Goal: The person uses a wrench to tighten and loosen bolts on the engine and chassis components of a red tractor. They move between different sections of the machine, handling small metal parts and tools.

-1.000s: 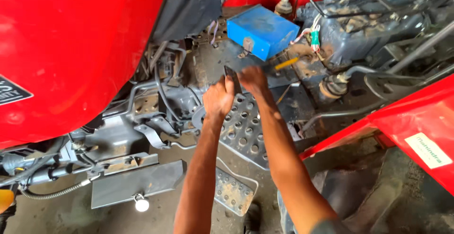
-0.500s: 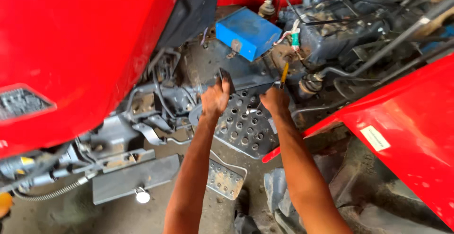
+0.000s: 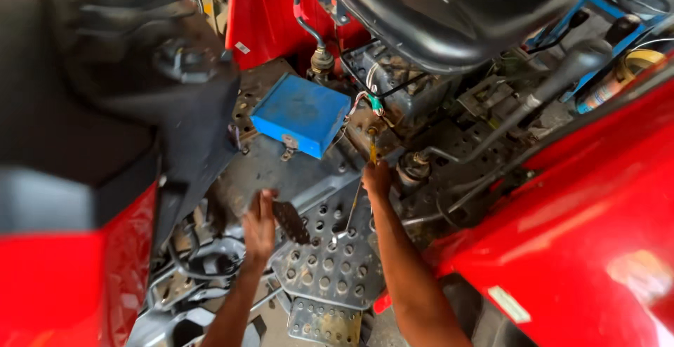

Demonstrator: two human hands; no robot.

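I look down into the open floor of a red tractor. My left hand [image 3: 260, 226] rests against a dark ribbed pedal [image 3: 290, 221] above the perforated grey footplate [image 3: 330, 263]. Farther right, my right hand [image 3: 377, 178] is closed around a screwdriver with a yellow handle [image 3: 373, 152], its thin shaft [image 3: 354, 210] pointing down toward the footplate. A blue metal box [image 3: 302, 114] lies just beyond both hands.
Red fenders [image 3: 562, 249] flank the floor on both sides. A black seat [image 3: 449, 10] hangs over the far side, with wires and a green connector [image 3: 374, 103] beneath it. A lever [image 3: 554, 73] slants at the right. A lower step plate [image 3: 323, 322] sits near me.
The view has tilted up and forward. My right hand moved away from the left, toward the wiring, taking the screwdriver with it. My left hand stays at the pedal.
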